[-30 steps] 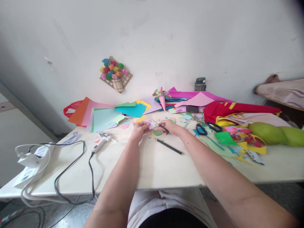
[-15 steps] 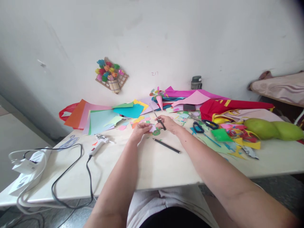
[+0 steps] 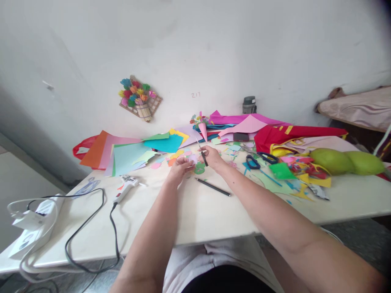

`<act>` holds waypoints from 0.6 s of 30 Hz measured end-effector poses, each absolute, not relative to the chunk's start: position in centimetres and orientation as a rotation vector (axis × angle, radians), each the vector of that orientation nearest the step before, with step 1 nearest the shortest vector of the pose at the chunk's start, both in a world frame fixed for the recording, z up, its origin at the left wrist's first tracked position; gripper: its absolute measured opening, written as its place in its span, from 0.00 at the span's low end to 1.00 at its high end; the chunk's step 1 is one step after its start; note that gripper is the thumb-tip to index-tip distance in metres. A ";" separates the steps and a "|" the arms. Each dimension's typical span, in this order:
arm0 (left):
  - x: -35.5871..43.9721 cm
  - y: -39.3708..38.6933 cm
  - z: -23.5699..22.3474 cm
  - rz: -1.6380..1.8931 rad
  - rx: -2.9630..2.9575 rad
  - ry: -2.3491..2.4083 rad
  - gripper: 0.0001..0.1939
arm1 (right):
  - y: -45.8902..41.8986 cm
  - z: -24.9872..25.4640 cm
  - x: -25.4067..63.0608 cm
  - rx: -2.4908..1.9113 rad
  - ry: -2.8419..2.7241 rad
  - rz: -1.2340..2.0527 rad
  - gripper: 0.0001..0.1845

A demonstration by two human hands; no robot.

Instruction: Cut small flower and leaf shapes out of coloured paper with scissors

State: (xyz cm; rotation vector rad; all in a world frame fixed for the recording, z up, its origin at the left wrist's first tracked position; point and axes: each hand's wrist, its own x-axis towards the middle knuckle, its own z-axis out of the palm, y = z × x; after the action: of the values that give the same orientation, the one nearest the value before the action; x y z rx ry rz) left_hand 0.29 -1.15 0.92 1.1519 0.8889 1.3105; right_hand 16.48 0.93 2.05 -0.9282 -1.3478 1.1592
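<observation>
Between its thumb and fingers my left hand (image 3: 181,168) pinches a small piece of lilac paper (image 3: 192,159). My right hand (image 3: 214,158) grips small scissors (image 3: 204,157) with dark handles, their thin blades pointing up and away from me. The scissors are beside the lilac piece; whether the blades touch it I cannot tell. Under and around both hands lie small coloured paper cut-outs, among them a green one (image 3: 199,168). A black pencil (image 3: 213,186) rests on the table in front of my hands.
A hot glue gun (image 3: 126,189) lies at left, its black cord running near a white power strip (image 3: 36,226). Coloured paper sheets (image 3: 128,156) line the back. Dark blue-handled scissors (image 3: 253,162), paper scraps and a green padded object (image 3: 332,160) occupy the right.
The view has shifted slightly. My right hand and the scissors have drawn a little back from the lilac paper, and the scissors' angle has changed slightly. The left hand keeps its pinch.
</observation>
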 end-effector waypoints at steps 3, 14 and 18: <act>0.3 -1.1 1.0 1.345 1.140 0.862 0.18 | 0.8 1.9 16.1 -0.903 -1.341 1.185 0.19; -0.4 -0.7 0.7 1.407 1.150 0.954 0.23 | -0.7 3.3 16.9 -1.027 -1.435 1.275 0.12; -0.6 -0.7 0.9 1.420 1.139 0.959 0.23 | -0.4 3.4 17.8 -1.096 -1.570 1.340 0.10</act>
State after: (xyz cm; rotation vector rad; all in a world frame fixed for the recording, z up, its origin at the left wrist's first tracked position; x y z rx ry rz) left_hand -0.64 -0.73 0.91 1.1394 0.9586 1.4202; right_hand 17.85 -0.42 3.37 -1.0963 -1.5695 1.3403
